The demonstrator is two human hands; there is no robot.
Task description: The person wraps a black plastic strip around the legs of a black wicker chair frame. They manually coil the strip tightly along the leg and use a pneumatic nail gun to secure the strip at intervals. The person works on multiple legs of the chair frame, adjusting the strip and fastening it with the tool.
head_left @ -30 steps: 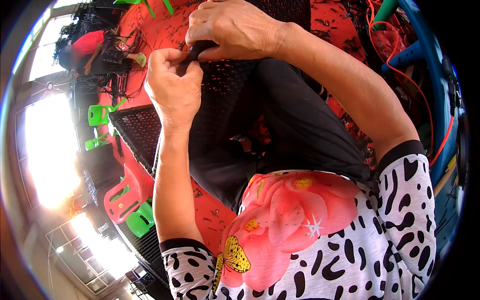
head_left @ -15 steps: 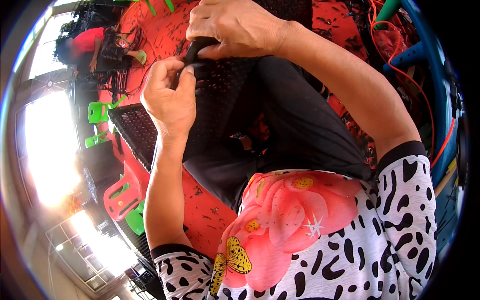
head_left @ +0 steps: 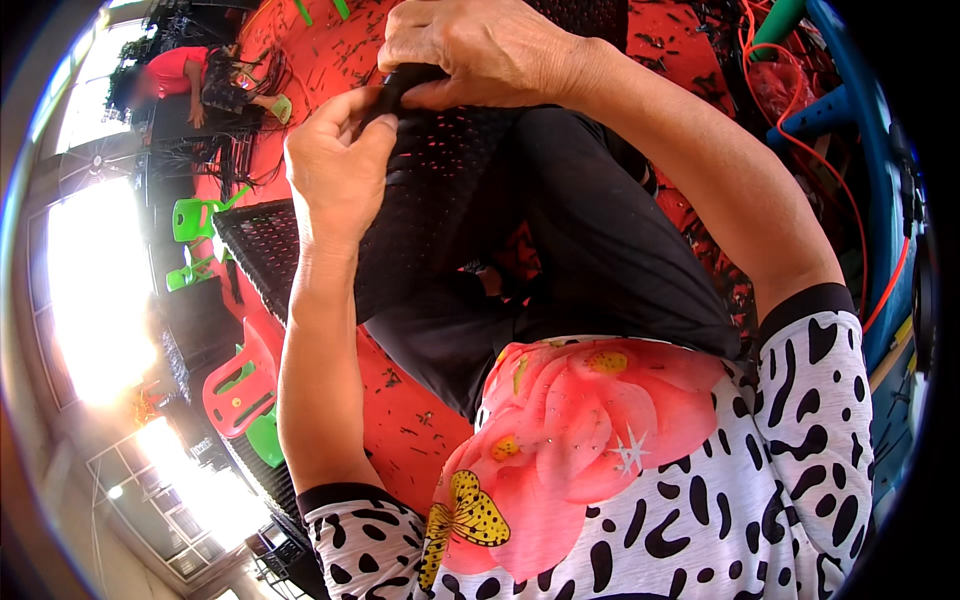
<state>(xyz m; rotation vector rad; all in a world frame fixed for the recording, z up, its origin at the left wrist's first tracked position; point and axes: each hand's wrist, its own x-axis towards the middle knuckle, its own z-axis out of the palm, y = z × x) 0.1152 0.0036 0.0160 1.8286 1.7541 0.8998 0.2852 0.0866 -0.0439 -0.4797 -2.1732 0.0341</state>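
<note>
Black strip [head_left: 408, 80] between left hand [head_left: 335, 165] and right hand [head_left: 480, 52], both pinching it.

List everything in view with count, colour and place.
Strip: one, black, top centre
Woven mesh: at least one, black, centre
Floor: one, red, below
Scraps: many, dark, on floor
Slotted chair: one, red, left
Plastic chairs: several, green, left
Windows: several, white, left
Co-worker: one, red top, upper left
Cord: at least one, orange-red, right
Curved frame: one, blue, right edge
Trousers: one pair, black, centre
Shirt: one, multicoloured, bottom
Left hand, right hand: one each, bare, on strip
</note>
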